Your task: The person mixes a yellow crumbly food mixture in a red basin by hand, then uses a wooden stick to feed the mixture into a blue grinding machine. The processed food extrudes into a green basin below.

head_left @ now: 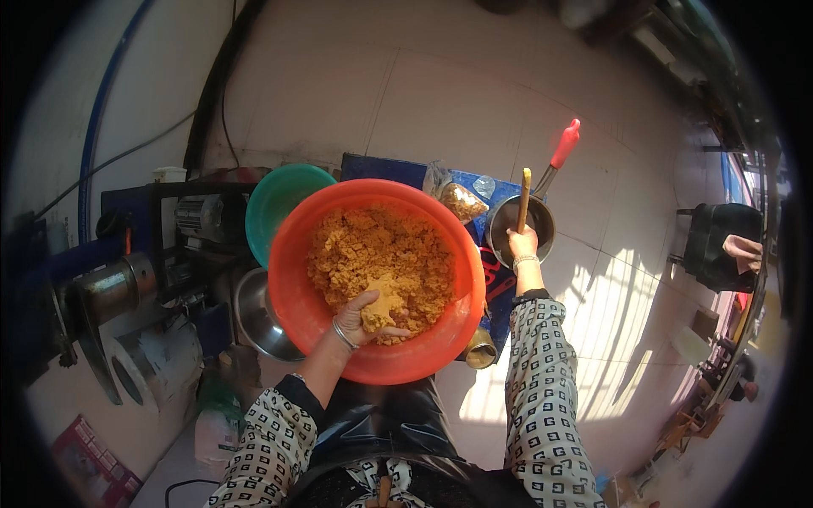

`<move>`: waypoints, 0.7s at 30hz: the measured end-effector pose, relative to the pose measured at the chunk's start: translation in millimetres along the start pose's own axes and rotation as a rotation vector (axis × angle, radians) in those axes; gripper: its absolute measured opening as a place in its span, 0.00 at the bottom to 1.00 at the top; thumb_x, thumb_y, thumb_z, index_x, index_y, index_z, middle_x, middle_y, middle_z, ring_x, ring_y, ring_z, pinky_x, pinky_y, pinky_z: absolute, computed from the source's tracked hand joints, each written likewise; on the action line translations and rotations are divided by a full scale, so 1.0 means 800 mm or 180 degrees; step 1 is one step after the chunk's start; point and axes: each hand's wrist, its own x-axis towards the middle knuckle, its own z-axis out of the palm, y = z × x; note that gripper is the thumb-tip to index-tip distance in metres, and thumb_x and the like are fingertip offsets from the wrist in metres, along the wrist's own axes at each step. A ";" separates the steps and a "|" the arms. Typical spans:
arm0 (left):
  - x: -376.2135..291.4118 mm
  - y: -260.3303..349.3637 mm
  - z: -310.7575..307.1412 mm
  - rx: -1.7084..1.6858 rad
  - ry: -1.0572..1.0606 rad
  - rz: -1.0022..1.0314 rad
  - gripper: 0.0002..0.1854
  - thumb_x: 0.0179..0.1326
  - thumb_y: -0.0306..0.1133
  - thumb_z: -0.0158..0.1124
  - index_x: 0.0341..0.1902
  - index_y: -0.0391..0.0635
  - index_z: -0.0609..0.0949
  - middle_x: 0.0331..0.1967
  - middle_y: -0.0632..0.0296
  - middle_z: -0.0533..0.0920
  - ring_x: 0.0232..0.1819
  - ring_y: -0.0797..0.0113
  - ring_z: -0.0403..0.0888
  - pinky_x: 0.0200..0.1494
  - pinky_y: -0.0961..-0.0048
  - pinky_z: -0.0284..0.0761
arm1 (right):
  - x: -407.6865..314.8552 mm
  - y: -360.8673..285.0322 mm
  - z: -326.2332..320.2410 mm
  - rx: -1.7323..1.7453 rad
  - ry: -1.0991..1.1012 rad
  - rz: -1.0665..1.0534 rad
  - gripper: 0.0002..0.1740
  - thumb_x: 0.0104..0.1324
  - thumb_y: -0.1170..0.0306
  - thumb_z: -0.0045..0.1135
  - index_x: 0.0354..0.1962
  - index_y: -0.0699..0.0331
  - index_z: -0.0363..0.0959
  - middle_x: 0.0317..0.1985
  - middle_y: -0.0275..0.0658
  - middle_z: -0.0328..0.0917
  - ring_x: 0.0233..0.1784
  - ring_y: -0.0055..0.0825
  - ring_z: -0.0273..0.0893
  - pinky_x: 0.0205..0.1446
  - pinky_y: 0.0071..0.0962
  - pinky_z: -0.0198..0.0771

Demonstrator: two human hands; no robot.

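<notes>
My left hand (363, 317) is in a large orange plastic basin (376, 368), its fingers around a pressed lump of yellow dough-like mixture (381, 303). More of the crumbly mixture (381, 247) fills the basin's bottom. To the right, my right hand (523, 243) grips a wooden stick-like handle (524, 200) over a metal pot (551, 230). The stick's lower end is hidden by the hand. A utensil with a red handle (565, 145) leans out over the pot's far rim. A clear plastic bag with brownish contents (463, 202) lies between basin and pot.
A green basin (257, 219) and a steel bowl (248, 317) stand left of the orange basin, beside machinery with a motor (202, 217). A blue table (381, 168) is partly hidden under it. A jar (481, 355) stands at the basin's lower right; a black chair (718, 244) is farther right.
</notes>
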 end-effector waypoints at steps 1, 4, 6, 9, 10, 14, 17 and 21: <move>0.002 -0.003 0.000 0.0104 0.0219 0.0123 0.31 0.59 0.28 0.63 0.66 0.46 0.66 0.57 0.51 0.75 0.61 0.45 0.74 0.55 0.27 0.69 | 0.002 -0.008 -0.004 0.1097 -0.0673 0.1158 0.08 0.60 0.69 0.59 0.31 0.68 0.75 0.20 0.39 0.75 0.22 0.28 0.76 0.23 0.29 0.70; 0.005 -0.014 -0.005 0.0231 0.0190 0.0439 0.27 0.56 0.23 0.59 0.62 0.42 0.69 0.47 0.49 0.79 0.53 0.43 0.80 0.52 0.32 0.75 | -0.025 -0.044 -0.037 0.2324 -0.1181 0.1168 0.09 0.62 0.67 0.57 0.26 0.63 0.72 0.17 0.34 0.71 0.14 0.23 0.68 0.15 0.23 0.65; -0.003 -0.018 -0.013 0.0651 0.0700 0.0631 0.25 0.55 0.21 0.58 0.60 0.41 0.71 0.45 0.49 0.80 0.47 0.45 0.83 0.47 0.40 0.80 | -0.061 -0.080 -0.065 0.2576 -0.1178 0.0900 0.10 0.62 0.67 0.55 0.24 0.62 0.69 0.17 0.33 0.69 0.13 0.20 0.65 0.16 0.20 0.62; -0.027 -0.016 -0.030 0.0943 0.0961 0.0912 0.25 0.51 0.17 0.56 0.57 0.39 0.72 0.42 0.51 0.81 0.36 0.52 0.85 0.38 0.55 0.86 | -0.139 -0.140 -0.092 0.2251 -0.1618 0.0636 0.11 0.62 0.68 0.54 0.22 0.62 0.68 0.16 0.32 0.67 0.13 0.18 0.63 0.16 0.18 0.60; -0.037 -0.015 -0.036 0.1051 0.1084 0.1010 0.26 0.52 0.17 0.55 0.58 0.40 0.71 0.42 0.51 0.81 0.35 0.53 0.85 0.36 0.54 0.86 | -0.170 -0.159 -0.089 0.2017 -0.1880 0.0538 0.10 0.61 0.69 0.54 0.23 0.63 0.70 0.16 0.31 0.68 0.12 0.18 0.64 0.14 0.18 0.57; -0.076 -0.009 -0.053 0.1338 0.1419 0.1255 0.27 0.52 0.16 0.54 0.59 0.41 0.72 0.41 0.53 0.81 0.34 0.56 0.85 0.34 0.60 0.85 | -0.272 -0.235 -0.036 0.1376 -0.3353 0.0436 0.11 0.63 0.68 0.58 0.34 0.70 0.76 0.24 0.37 0.76 0.21 0.23 0.72 0.24 0.25 0.67; -0.099 -0.009 -0.050 0.1692 0.1446 0.0931 0.26 0.55 0.18 0.56 0.60 0.43 0.71 0.45 0.55 0.80 0.40 0.58 0.84 0.39 0.60 0.85 | -0.285 -0.291 0.001 0.0887 -0.2589 -0.0472 0.15 0.63 0.68 0.58 0.43 0.72 0.76 0.28 0.36 0.76 0.27 0.22 0.74 0.29 0.25 0.70; -0.128 -0.023 -0.023 0.0868 0.0846 0.0895 0.28 0.59 0.22 0.60 0.64 0.46 0.68 0.52 0.58 0.77 0.53 0.60 0.80 0.50 0.58 0.82 | -0.282 -0.320 -0.023 0.1515 -0.2791 -0.0120 0.21 0.66 0.70 0.55 0.55 0.69 0.72 0.43 0.40 0.78 0.38 0.26 0.75 0.40 0.29 0.72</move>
